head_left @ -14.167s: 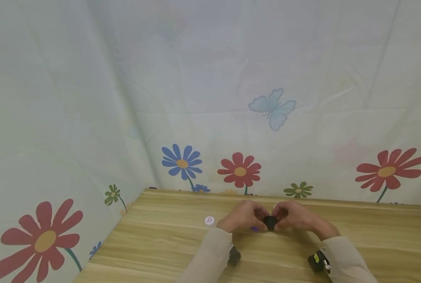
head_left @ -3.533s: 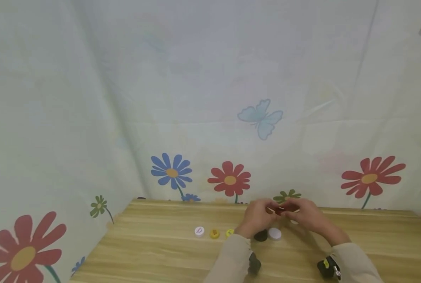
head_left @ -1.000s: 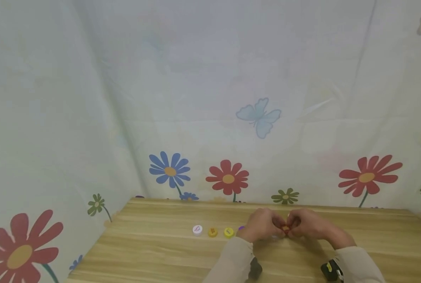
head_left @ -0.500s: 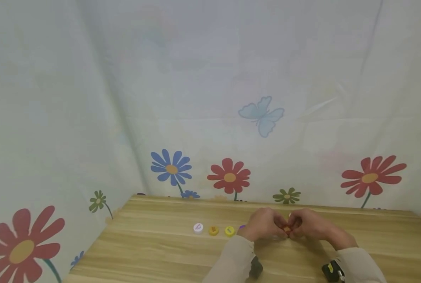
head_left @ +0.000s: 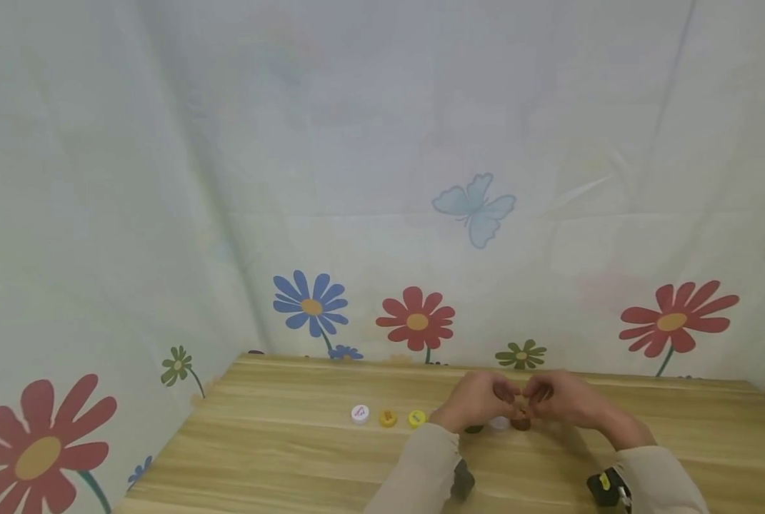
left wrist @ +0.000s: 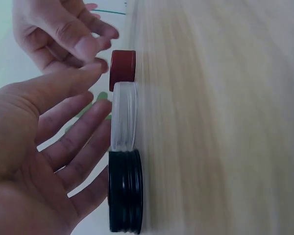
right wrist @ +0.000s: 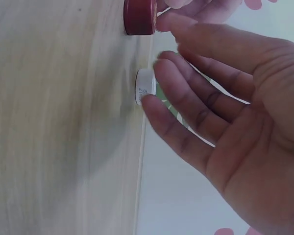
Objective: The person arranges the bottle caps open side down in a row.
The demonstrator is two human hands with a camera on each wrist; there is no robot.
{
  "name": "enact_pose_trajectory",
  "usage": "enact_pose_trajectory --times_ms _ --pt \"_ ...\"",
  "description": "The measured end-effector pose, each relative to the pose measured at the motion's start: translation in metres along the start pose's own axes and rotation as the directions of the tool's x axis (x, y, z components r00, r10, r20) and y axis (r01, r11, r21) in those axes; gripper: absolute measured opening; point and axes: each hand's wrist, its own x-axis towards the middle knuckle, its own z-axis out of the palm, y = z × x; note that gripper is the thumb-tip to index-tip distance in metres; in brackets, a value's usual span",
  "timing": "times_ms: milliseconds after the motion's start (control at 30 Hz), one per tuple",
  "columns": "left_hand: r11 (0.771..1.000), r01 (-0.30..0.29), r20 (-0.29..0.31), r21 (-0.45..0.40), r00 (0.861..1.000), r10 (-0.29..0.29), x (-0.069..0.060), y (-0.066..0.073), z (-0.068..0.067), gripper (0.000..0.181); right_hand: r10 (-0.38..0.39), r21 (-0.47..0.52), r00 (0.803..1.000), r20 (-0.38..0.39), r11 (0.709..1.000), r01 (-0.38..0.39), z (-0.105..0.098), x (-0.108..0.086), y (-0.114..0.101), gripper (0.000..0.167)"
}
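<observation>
A red bottle cap (head_left: 521,423) stands on the table between my hands. My left hand (head_left: 475,401) has its fingers loosely extended, the thumb tip right by that cap; whether it touches, I cannot tell. My right hand (head_left: 565,403) holds nothing, its fingers spread and slightly bent in the right wrist view. Left of the red cap come a whitish translucent cap (left wrist: 124,116) and a black ridged cap (left wrist: 125,191), side by side in the left wrist view. A small white cap with printed marks (right wrist: 145,86) lies beyond the right fingers.
Further left in the row lie a white cap (head_left: 359,414), an orange cap (head_left: 388,418) and a yellow cap (head_left: 417,418). The wooden table (head_left: 292,464) ends at a flower-printed curtain (head_left: 356,178). Dark wrist devices sit under both sleeves.
Earlier, a black cap and later the red cap were between both hands, while the row of caps grew rightward. Now the fingers have come off the red cap, which stands at the row's right end.
</observation>
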Motion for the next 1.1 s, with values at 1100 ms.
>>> enact_pose_trajectory --times_ms 1100 --pt "0.997 0.032 -0.112 0.069 0.993 -0.025 0.027 0.008 0.030 0.018 0.084 -0.097 0.974 -0.209 0.990 -0.106 0.005 0.003 0.030 0.022"
